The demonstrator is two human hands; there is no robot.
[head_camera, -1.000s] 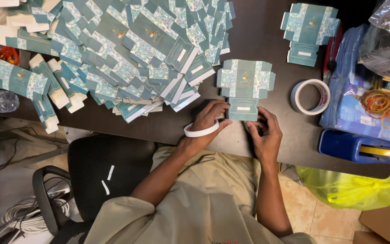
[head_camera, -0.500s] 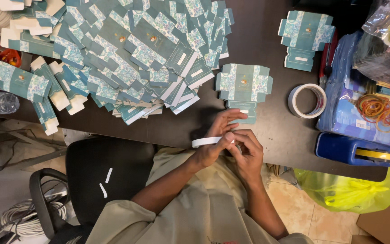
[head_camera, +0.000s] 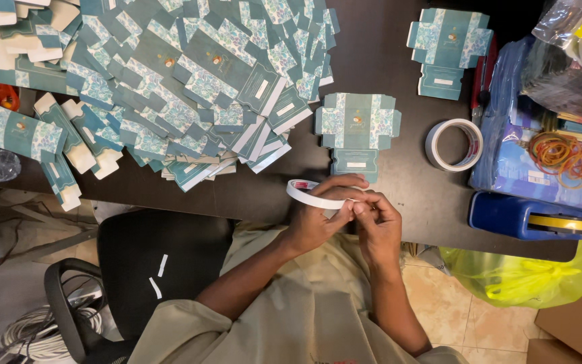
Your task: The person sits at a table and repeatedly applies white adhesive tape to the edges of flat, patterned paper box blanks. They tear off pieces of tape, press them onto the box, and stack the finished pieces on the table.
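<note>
Now both hands meet over the worktop [head_camera: 399, 202] edge, left hand [head_camera: 318, 219] gripping the tape roll [head_camera: 311, 195], right hand [head_camera: 375, 226] pinching its loose end—best peeled slowly and evenly.

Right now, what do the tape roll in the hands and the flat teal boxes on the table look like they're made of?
Tape roll: a thin white ring, probably paper-backed tape, matte; hard to tell. Flat boxes: printed card, slightly glossy, judging by the crisp folds, cut flaps and white undersides. Both hands pinch the roll.

Heap of flat teal cartons [head_camera: 170, 87] on dark table [head_camera: 385, 47]; blue tape dispenser [head_camera: 540, 219]; rubber bands [head_camera: 570, 156]; yellow bag [head_camera: 520, 276].
</note>
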